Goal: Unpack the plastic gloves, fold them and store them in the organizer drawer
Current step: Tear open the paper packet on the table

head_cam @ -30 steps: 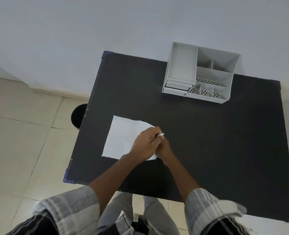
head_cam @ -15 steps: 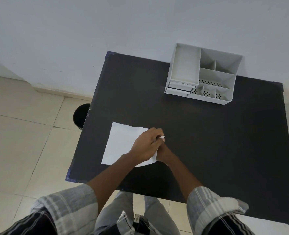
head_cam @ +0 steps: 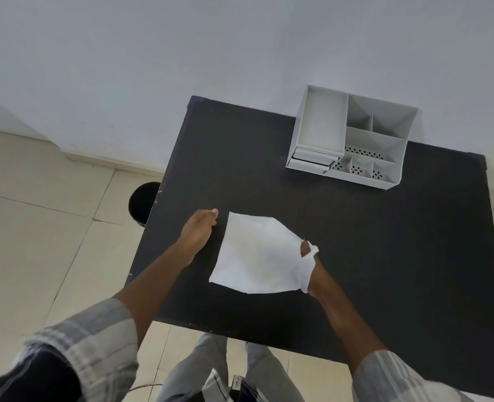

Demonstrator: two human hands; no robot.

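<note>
Count: one white glove packet (head_cam: 257,256), one grey desk organizer (head_cam: 353,140) with two stacked drawers (head_cam: 312,161), one black table (head_cam: 384,242), two hands.
Change: half a second ago both hands met over the packet's right edge; now they are apart, and the packet sits further right.
Left hand (head_cam: 199,230): loosely curled, holding nothing, just beside the packet's upper left corner.
Right hand (head_cam: 308,265): closed on the packet's right edge, with white material wrapped over the fingers.
Packet position: front centre of the table, between the hands, well apart from the organizer.
</note>
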